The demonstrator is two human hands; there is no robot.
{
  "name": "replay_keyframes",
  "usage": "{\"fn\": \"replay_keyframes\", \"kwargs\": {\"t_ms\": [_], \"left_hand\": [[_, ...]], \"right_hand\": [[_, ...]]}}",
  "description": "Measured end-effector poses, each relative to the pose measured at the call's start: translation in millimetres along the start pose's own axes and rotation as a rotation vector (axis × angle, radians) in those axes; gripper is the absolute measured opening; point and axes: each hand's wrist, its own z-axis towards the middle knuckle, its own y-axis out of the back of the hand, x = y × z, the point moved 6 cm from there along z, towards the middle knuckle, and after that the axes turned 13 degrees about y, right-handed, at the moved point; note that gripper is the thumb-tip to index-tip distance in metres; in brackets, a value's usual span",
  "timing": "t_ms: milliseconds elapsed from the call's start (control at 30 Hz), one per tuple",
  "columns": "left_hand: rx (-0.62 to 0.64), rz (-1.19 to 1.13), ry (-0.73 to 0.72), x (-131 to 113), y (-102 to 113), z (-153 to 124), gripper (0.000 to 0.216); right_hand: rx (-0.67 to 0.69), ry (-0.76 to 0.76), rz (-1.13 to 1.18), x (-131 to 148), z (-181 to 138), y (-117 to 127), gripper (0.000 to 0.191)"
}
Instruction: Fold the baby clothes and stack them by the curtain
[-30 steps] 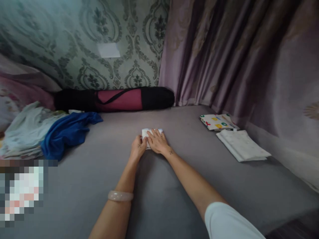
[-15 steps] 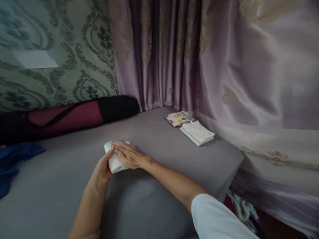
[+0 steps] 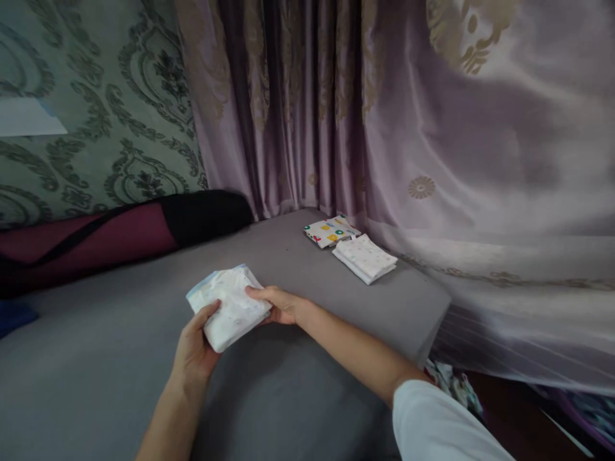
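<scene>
A small folded white cloth [image 3: 227,305] with a pale blue edge is lifted a little above the grey mattress [image 3: 96,365]. My left hand [image 3: 195,349] grips its near left edge, thumb on top. My right hand [image 3: 281,306] holds its right edge, with the fingers under the cloth and the thumb over it. Further right, near the mattress corner, lie two folded cloths: a white one [image 3: 364,257] and, behind it, one printed with coloured shapes [image 3: 329,231].
A long maroon and black bag [image 3: 115,238] lies along the patterned wall. Mauve curtains [image 3: 384,121] hang behind and to the right of the mattress. A bit of blue cloth [image 3: 12,315] shows at the left edge. The mattress ends at the right, with floor clutter below.
The folded white cloth was pressed flat on the mattress under both hands; now both hands have lifted it. My view has swung to the right, toward the curtains.
</scene>
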Motion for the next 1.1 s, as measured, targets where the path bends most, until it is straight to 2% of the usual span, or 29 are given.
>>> {"fn": "replay_keyframes", "kwargs": {"t_ms": [67, 133, 267, 367, 600, 700, 800, 900, 1100], "left_hand": [[-0.010, 0.023, 0.018, 7, -2, 1, 0.044], [0.024, 0.040, 0.009, 11, -4, 3, 0.045], [0.091, -0.005, -0.002, 9, 5, 15, 0.032], [0.017, -0.041, 0.031, 3, 22, 24, 0.024], [-0.180, -0.122, 0.063, -10, 48, 34, 0.034], [-0.220, -0.144, 0.071, -11, 58, 39, 0.038], [-0.233, -0.156, 0.078, -12, 64, 44, 0.045], [-0.252, -0.139, 0.086, -12, 64, 43, 0.047], [-0.266, -0.105, 0.100, -14, 61, 40, 0.044]], "right_hand": [[-0.010, -0.051, 0.100, -4, -3, 6, 0.045], [-0.071, -0.016, 0.120, 0, -6, 17, 0.037], [-0.166, 0.046, 0.037, 25, -14, 52, 0.029], [-0.295, 0.115, -0.082, 62, -21, 102, 0.024], [-0.802, 0.282, -0.261, 159, -42, 246, 0.014], [-0.869, 0.300, -0.253, 178, -40, 285, 0.014], [-0.897, 0.292, -0.233, 182, -34, 311, 0.014], [-0.919, 0.273, -0.229, 182, -27, 327, 0.014], [-0.892, 0.218, -0.255, 181, 0, 332, 0.014]]}}
